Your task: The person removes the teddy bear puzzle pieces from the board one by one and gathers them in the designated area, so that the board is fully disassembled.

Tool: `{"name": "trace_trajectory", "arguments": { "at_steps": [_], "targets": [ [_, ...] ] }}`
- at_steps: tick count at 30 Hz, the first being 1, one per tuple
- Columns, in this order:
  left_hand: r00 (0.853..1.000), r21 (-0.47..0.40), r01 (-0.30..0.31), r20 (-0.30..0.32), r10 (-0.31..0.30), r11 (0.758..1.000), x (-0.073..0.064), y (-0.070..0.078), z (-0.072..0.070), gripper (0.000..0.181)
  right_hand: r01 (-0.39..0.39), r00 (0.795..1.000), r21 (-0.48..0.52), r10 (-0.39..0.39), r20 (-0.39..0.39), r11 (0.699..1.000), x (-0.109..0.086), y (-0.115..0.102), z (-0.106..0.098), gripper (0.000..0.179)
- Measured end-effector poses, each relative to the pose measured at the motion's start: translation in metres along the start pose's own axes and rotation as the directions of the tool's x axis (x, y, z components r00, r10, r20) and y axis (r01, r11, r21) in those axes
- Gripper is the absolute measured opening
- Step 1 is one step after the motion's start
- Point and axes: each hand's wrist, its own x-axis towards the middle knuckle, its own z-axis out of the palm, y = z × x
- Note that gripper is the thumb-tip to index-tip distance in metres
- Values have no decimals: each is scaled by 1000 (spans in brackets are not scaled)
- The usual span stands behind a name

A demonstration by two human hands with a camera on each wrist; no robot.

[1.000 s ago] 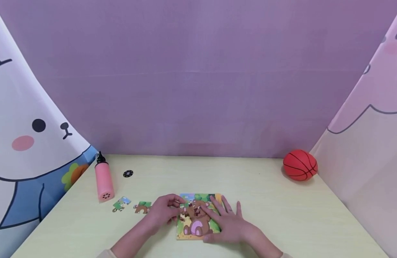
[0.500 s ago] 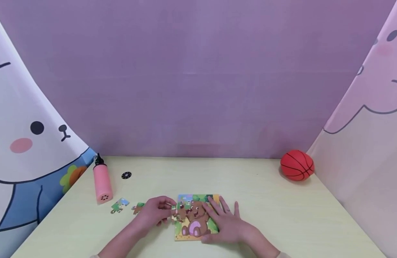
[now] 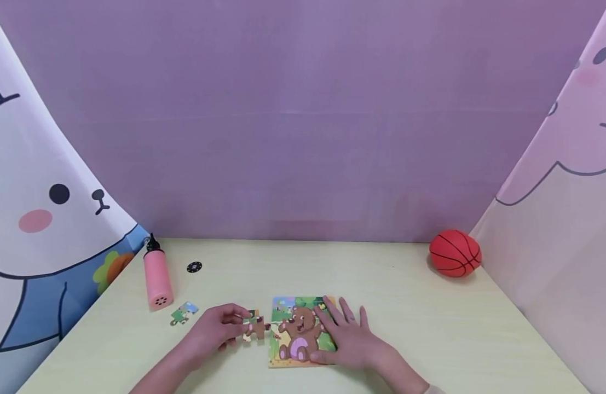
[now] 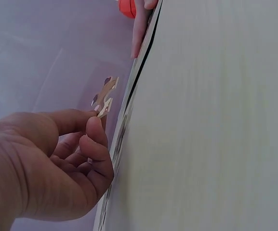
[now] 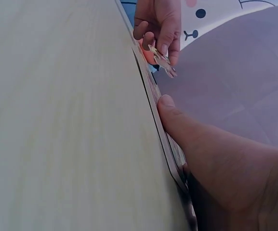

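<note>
A square jigsaw puzzle [image 3: 299, 348] with a brown bear picture lies near the table's front. Just left of it, my left hand [image 3: 215, 331] pinches a brown, cream and green puzzle piece [image 3: 256, 329] between thumb and fingers. In the left wrist view this puzzle piece [image 4: 105, 91] sticks out tilted beyond the fingertips, apart from the puzzle. My right hand [image 3: 349, 338] rests on the puzzle's right side with its fingers spread. In the right wrist view the thumb [image 5: 170, 108] lies on the puzzle's edge. Part of the picture is hidden under the right hand.
A loose green and blue puzzle piece [image 3: 184, 313] lies left of the left hand. Behind it stand or lie a pink bottle [image 3: 158, 279] with a black top and a black disc [image 3: 194, 267]. A red ball [image 3: 455, 253] sits at the back right.
My left hand has drawn left, off the puzzle's left edge, bringing the puzzle piece with it. It now covers where another brown loose piece lay. The right hand stays on the puzzle.
</note>
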Motion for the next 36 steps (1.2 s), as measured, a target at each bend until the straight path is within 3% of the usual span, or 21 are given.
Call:
{"name": "trace_trajectory", "arguments": {
  "at_steps": [15,27,36],
  "targets": [
    [993,33,93,-73,-91,995,-19,-10,-35,27,-14,1000,12,14,12,1000,1,1,3,101],
    [989,28,127,-78,-124,992,-33,-24,-68,35,-4,1000,22,4,8,1000,1,1,1,100],
    [975,73,198,-117,-189,977,-42,-35,-90,28,-3,1000,14,3,9,1000,0,0,-1,99]
  ]
}}
